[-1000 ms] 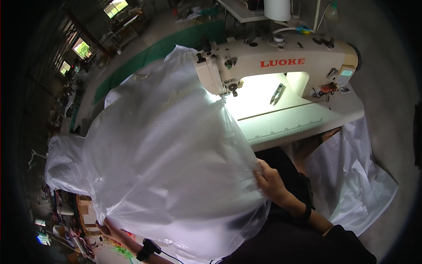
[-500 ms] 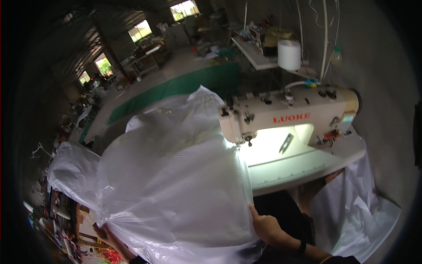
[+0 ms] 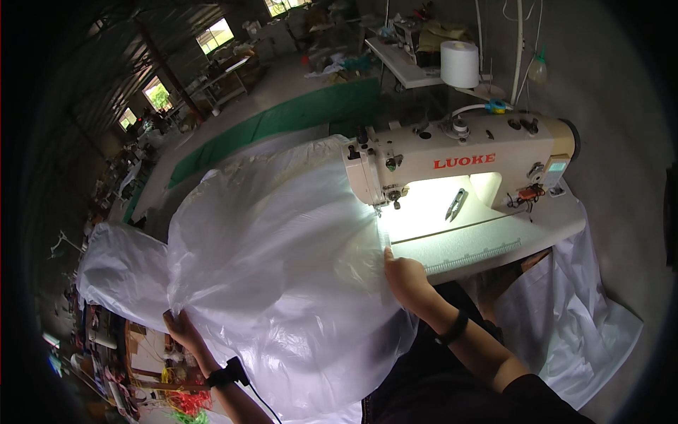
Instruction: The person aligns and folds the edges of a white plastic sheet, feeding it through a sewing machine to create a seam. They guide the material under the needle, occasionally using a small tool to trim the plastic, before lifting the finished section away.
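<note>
A large sheet of thin white plastic-like fabric [image 3: 282, 254] spreads over the table, its right edge under the needle end of a white sewing machine [image 3: 452, 152]. My right hand [image 3: 408, 279] pinches that edge just in front of the lit presser foot [image 3: 381, 210]. At the sheet's left side my left hand [image 3: 182, 331] is closed on a gathered fold, creases fanning out from it. Some fingertips of both hands are hidden by the fabric. Thread snips [image 3: 456, 205] lie on the machine's bright bed, behind a printed ruler strip [image 3: 473, 256].
A white thread cone [image 3: 460, 65] stands behind the machine. More white fabric [image 3: 572, 318] hangs at the right, near the grey wall. Beyond the sheet lies a green strip [image 3: 275, 127]. Red and green strings [image 3: 189, 404] sit among clutter at lower left.
My right hand has moved forward along the sheet's edge, close to the presser foot. The left hand has also gone forward, still gripping the fold. The sheet's far part has sunk and spread.
</note>
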The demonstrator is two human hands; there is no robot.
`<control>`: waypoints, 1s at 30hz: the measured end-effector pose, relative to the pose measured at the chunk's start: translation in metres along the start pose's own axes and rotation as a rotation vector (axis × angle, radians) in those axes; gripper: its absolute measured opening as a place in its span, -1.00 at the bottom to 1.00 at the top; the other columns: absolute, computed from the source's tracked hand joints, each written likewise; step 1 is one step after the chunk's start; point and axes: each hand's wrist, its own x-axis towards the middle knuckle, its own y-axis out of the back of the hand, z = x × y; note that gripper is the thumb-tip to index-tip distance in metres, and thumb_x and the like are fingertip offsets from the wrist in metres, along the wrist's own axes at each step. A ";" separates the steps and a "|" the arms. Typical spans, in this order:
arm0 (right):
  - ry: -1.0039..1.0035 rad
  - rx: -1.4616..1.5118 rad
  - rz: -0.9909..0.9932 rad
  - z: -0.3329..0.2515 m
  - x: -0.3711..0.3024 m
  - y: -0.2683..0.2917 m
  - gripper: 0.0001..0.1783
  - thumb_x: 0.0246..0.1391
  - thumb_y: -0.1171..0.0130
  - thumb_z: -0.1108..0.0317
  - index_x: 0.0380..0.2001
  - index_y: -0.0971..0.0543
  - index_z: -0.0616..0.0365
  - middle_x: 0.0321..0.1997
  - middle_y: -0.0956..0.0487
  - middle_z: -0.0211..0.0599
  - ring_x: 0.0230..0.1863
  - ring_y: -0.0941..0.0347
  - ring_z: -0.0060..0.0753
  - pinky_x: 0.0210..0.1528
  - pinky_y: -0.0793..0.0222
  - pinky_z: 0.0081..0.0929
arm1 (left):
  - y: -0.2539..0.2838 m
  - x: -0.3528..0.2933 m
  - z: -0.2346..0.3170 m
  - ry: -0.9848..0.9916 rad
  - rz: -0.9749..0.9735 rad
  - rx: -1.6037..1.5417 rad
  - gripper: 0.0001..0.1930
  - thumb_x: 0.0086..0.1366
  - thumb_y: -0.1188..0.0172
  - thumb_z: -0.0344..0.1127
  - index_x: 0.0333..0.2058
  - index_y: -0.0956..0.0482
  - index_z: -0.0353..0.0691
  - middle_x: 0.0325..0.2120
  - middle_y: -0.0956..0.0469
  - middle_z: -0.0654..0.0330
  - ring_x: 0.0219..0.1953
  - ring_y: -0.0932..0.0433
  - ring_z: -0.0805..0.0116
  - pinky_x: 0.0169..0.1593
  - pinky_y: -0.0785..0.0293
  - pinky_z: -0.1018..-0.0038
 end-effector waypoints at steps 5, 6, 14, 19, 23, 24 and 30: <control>-0.023 -0.127 -0.052 -0.023 0.040 -0.009 -0.28 0.01 -0.17 0.38 0.26 -0.28 0.42 -0.58 -0.62 -0.46 -0.57 -0.59 -0.49 -0.68 -0.36 -0.49 | -0.013 -0.008 0.004 0.018 -0.035 0.137 -0.77 0.26 -0.15 -0.40 -0.15 -0.45 -0.38 -0.32 -0.56 -0.07 -0.34 -0.51 0.02 -0.17 -0.46 0.27; -0.025 -0.172 -0.086 -0.027 0.046 -0.013 -0.24 -0.02 -0.23 0.34 0.26 -0.29 0.41 -0.59 -0.62 -0.52 -0.58 -0.58 -0.54 -0.70 -0.33 -0.52 | -0.014 -0.011 0.004 0.014 -0.047 0.151 -0.76 0.26 -0.15 -0.37 -0.15 -0.45 -0.36 -0.31 -0.56 -0.10 -0.33 -0.52 -0.04 -0.18 -0.46 0.23; -0.147 -0.275 -0.058 -0.051 0.090 -0.029 -0.18 -0.06 -0.27 0.28 0.25 -0.27 0.50 -0.60 -0.60 -0.54 -0.62 -0.53 -0.58 -0.73 -0.28 -0.53 | -0.005 -0.024 0.002 0.039 -0.129 0.287 -0.74 0.29 -0.14 -0.25 -0.19 -0.46 -0.35 -0.33 -0.53 -0.17 -0.32 -0.51 -0.19 -0.23 -0.42 0.10; -0.118 -0.285 -0.082 -0.055 0.094 -0.029 -0.17 -0.04 -0.25 0.28 0.24 -0.24 0.57 -0.47 -0.67 -0.33 -0.60 -0.55 -0.52 -0.76 -0.28 -0.45 | 0.000 -0.027 0.003 0.045 -0.132 0.303 -0.74 0.27 -0.16 -0.25 -0.19 -0.45 -0.34 -0.33 -0.54 -0.19 -0.32 -0.52 -0.24 -0.23 -0.43 0.09; -0.108 -0.197 -0.098 -0.060 0.099 -0.026 -0.18 -0.03 -0.24 0.31 0.23 -0.23 0.58 -0.23 -0.69 -0.13 -0.55 -0.59 -0.46 -0.75 -0.33 -0.45 | -0.001 -0.024 -0.002 0.042 -0.133 0.299 -0.71 0.25 -0.17 -0.23 -0.19 -0.44 -0.34 -0.29 -0.57 -0.20 -0.29 -0.54 -0.27 -0.23 -0.44 0.07; -0.097 -0.217 -0.128 -0.061 0.101 -0.025 -0.18 -0.03 -0.24 0.33 0.24 -0.22 0.58 -0.06 -0.62 -0.06 -0.51 -0.61 -0.44 -0.73 -0.36 -0.44 | -0.001 -0.024 -0.004 0.034 -0.133 0.299 -0.71 0.25 -0.17 -0.23 -0.19 -0.44 -0.34 -0.29 -0.57 -0.20 -0.29 -0.54 -0.27 -0.23 -0.44 0.07; -0.086 -0.288 -0.151 -0.065 0.104 -0.017 -0.23 -0.11 -0.29 0.37 0.25 -0.36 0.29 0.43 -0.18 0.10 -0.54 -0.58 -0.48 -0.74 -0.37 -0.50 | 0.001 -0.027 -0.007 0.040 -0.133 0.302 -0.71 0.25 -0.19 -0.24 -0.19 -0.43 -0.33 -0.29 -0.57 -0.19 -0.29 -0.54 -0.26 -0.22 -0.44 0.06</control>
